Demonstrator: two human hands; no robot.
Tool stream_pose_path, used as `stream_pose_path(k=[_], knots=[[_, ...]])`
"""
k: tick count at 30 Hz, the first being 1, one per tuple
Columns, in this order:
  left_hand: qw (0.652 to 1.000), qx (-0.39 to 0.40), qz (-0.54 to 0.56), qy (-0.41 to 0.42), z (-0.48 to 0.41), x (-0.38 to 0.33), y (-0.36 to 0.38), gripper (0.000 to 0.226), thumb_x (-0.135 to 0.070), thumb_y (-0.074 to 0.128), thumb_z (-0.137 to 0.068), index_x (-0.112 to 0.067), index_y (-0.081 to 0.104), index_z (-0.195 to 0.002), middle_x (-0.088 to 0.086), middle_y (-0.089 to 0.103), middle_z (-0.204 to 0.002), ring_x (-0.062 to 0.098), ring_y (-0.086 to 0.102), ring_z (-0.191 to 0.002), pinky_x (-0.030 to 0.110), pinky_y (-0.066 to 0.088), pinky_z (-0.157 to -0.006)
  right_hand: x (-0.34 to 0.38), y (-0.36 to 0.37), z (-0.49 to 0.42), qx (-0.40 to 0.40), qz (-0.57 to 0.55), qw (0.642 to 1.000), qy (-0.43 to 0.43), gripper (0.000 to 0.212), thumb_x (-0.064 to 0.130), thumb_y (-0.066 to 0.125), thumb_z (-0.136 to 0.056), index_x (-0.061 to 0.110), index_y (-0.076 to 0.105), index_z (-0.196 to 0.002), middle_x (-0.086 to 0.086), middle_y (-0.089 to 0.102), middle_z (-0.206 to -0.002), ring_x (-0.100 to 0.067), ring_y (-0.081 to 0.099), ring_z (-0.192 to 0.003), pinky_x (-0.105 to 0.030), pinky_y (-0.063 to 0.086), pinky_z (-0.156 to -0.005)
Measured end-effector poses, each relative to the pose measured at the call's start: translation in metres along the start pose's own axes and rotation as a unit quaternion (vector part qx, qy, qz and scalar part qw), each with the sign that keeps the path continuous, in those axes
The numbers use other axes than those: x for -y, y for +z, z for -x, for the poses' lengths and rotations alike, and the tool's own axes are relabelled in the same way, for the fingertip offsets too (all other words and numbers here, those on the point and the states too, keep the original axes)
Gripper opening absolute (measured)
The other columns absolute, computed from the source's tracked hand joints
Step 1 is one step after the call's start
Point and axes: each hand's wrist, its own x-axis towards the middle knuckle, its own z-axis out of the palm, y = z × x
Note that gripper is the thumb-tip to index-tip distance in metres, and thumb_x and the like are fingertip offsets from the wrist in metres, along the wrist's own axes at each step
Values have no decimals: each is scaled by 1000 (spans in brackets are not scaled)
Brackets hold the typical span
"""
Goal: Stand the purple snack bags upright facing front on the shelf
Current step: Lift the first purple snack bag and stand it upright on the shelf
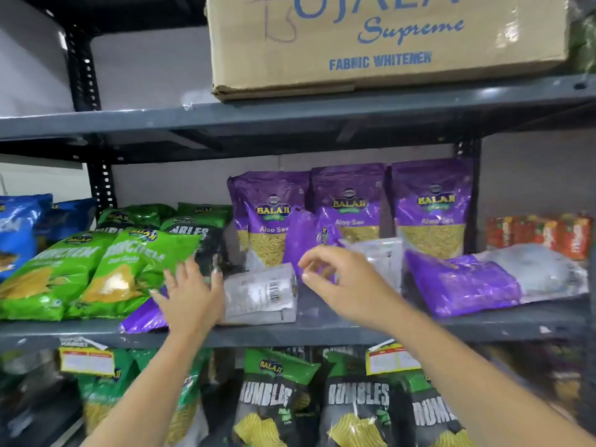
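A grey metal shelf (322, 333) with black perforated uprights carries the goods, and a grey wall stands behind it. On the board above sits a brown cardboard carton (387, 43) printed in blue, "Supreme Fabric Whitener".

Three purple plastic snack bags (350, 201) stand upright against the back of the shelf, labels to the front, side by side right of centre. A fourth purple bag (464, 285) lies flat near the shelf's right front edge, its clear back partly up. Another flat purple bag (258, 293) lies at the front edge near the middle, white back with a barcode facing up and its purple end sticking out to the left.

The left hand (190, 295) lies flat on that middle bag's left part, fingers spread, grip released. The right hand (342, 282) hovers just right of it over the shelf, thumb and fingers curled toward a small tilted purple bag (306, 240) behind them; whether that grip is touching it cannot be told.

Green crisp bags (96, 272) lean toward the left front edge, crowding the left hand, with blue bags (19, 230) beyond them. Small red packets (538, 233) stand at the right back corner. On the shelf below stand black and green bags marked "Rumbles" (354, 404).
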Motion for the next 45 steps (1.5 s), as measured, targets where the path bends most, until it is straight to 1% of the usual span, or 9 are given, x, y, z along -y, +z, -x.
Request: stream_pose_path(k=[13,17,21,24,27,32,37,41,45], knots=[[936,139,-161,281,-1,62,3,87,-70,44,-84,-33,9,-155,-8,21,-164,14,27,-148,37,22,-119,-58,112,-163,350,195,901,168,38,41,39,-100,10,62,-102,-16,58,-116,-28,54,-106,-20,33,-73],[921,97,-153,346,-18,58,-10,61,-58,43,-92,-42,27,-149,-17,33,-158,12,42,-139,27,32,-110,-75,120,-154,267,168,926,208,41,50,46,-94,22,43,-64,2,48,-75,-16,49,-73,-21,34,-56],[884,74,-134,442,-36,44,-26,48,-50,58,-87,-34,58,-132,-9,64,-135,15,66,-116,26,51,-91,-88,112,-136,154,77,956,239,46,49,51,-92,9,70,-106,-10,70,-111,-26,63,-100,-33,46,-82],[814,-7,-155,559,-56,30,-38,37,-44,61,-77,-23,76,-103,-3,79,-99,17,76,-79,28,59,-67,-91,110,-121,56,42,966,250,46,47,50,-92,4,68,-87,-10,72,-85,-32,67,-93,-34,46,-74],[772,-62,-160,612,-84,23,-45,32,-35,68,-74,-21,76,-101,-3,78,-104,17,75,-95,39,46,-96,-89,119,-107,-47,30,970,235,42,43,41,-96,11,62,-80,-12,72,-92,-33,65,-95,-40,46,-82],[834,-263,-106,473,-97,22,-37,43,-33,73,-68,-25,70,-110,0,60,-139,25,41,-141,66,3,-116,-80,141,-80,-161,-63,968,184,30,32,33,-101,14,54,-91,-7,65,-91,-28,59,-93,-34,38,-75],[895,-159,363,205,-74,-1,-9,90,-5,64,-85,-27,11,-154,0,-7,-164,16,-5,-153,28,5,-123,-77,152,-66,-249,-72,947,190,23,32,33,-100,20,48,-88,-3,61,-86,-27,57,-86,-40,43,-78],[724,98,682,-30,-70,-42,-15,62,-70,35,-90,-31,59,-131,-1,64,-136,18,63,-121,39,52,-93,-73,157,-65,-267,-76,943,183,23,30,32,-101,19,48,-89,-1,60,-86,-25,55,-86,-40,42,-77],[754,64,654,-13,-78,-68,-28,69,-81,30,-80,-34,71,-108,-5,76,-110,19,73,-102,43,53,-93,-72,153,-65,-237,-1,956,172,20,32,30,-98,21,42,-86,3,54,-79,-27,52,-86,-39,39,-70]])
